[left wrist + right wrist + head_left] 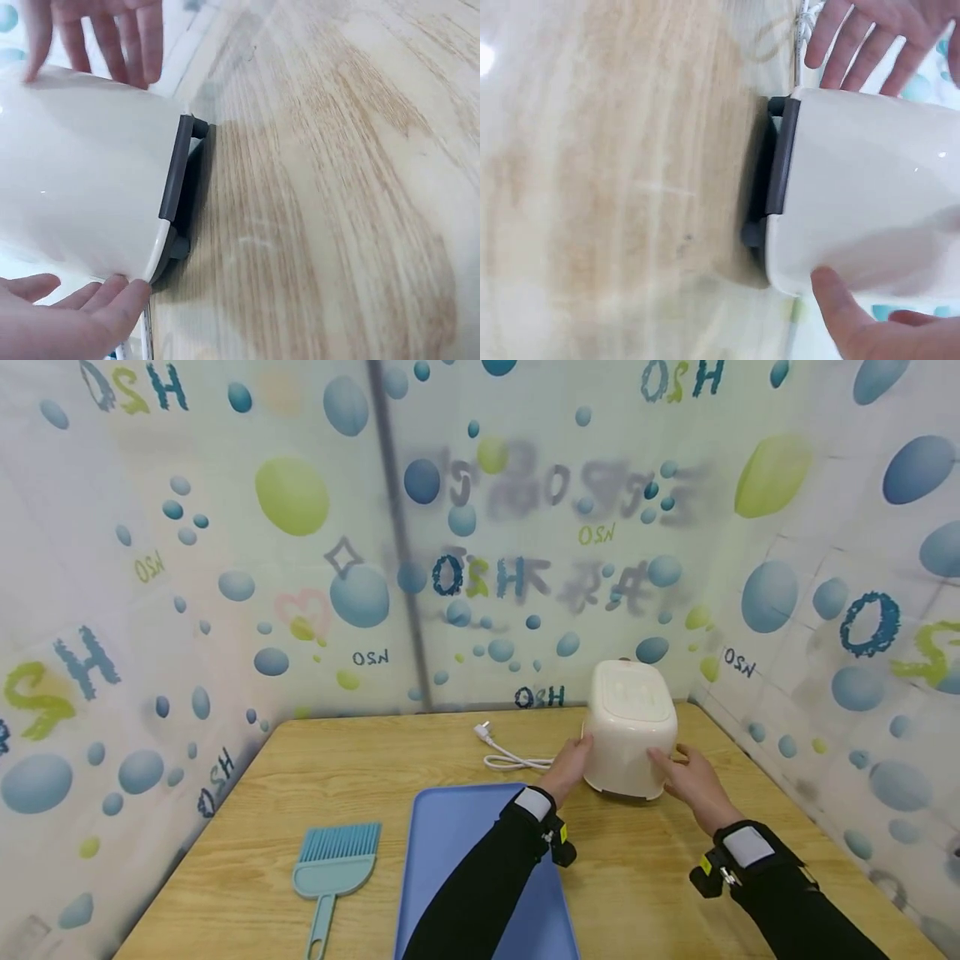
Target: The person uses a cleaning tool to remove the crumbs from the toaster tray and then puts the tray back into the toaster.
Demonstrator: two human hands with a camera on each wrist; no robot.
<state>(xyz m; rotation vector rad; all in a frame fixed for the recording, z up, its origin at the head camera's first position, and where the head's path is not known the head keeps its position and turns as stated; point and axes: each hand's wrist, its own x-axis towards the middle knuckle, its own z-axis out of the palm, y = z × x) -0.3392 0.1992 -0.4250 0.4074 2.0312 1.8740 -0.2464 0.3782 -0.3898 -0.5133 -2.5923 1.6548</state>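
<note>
A glossy white, round-cornered appliance (pixel 628 735) is at the back right of the wooden table, between both hands. Its dark underside (pixel 176 169) and small feet face the tabletop; whether every foot touches is hard to tell. My left hand (pixel 568 770) lies along its left side, with nearly straight fingers touching the wall near the base in the left wrist view. On the other side is my right hand (pixel 697 783). Its thumb (pixel 832 292) touches the front face, while the left wrist view shows its fingers extended along the side.
A white power cord with a plug (pixel 510 756) lies left of the appliance. A blue tray (pixel 442 843) sits in front, partly under my left forearm. Farther left is a blue-green dustpan-shaped brush (pixel 335 870). Patterned curtains (pixel 300 568) enclose the table (pixel 240 843) at the back and sides.
</note>
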